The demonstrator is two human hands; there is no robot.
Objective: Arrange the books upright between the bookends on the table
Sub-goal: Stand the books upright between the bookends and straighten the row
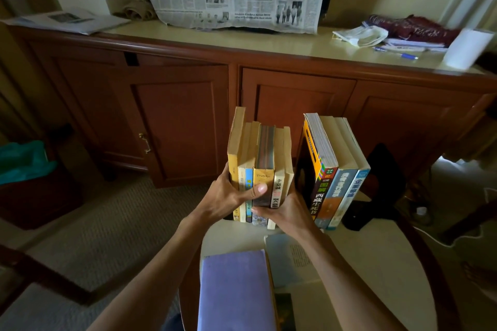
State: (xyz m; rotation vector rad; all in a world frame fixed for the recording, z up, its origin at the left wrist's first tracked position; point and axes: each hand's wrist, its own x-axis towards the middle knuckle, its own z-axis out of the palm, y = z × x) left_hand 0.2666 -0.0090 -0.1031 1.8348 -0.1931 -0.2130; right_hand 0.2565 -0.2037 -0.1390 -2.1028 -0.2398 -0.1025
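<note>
Both hands clamped one upright stack [258,169] of books: the left hand [231,196] curled round its left side with the thumb across the spines, the right hand [287,212] gripping its lower right corner. The stack stood at the table [376,250] edge, spines vertical and facing the person. To its right, past a dark gap (seemingly a bookend [302,169]), three leaning books [336,177] rested against a black bookend [382,183]. Two more lay flat nearer: a purple book [234,290] and a pale one [285,258].
</note>
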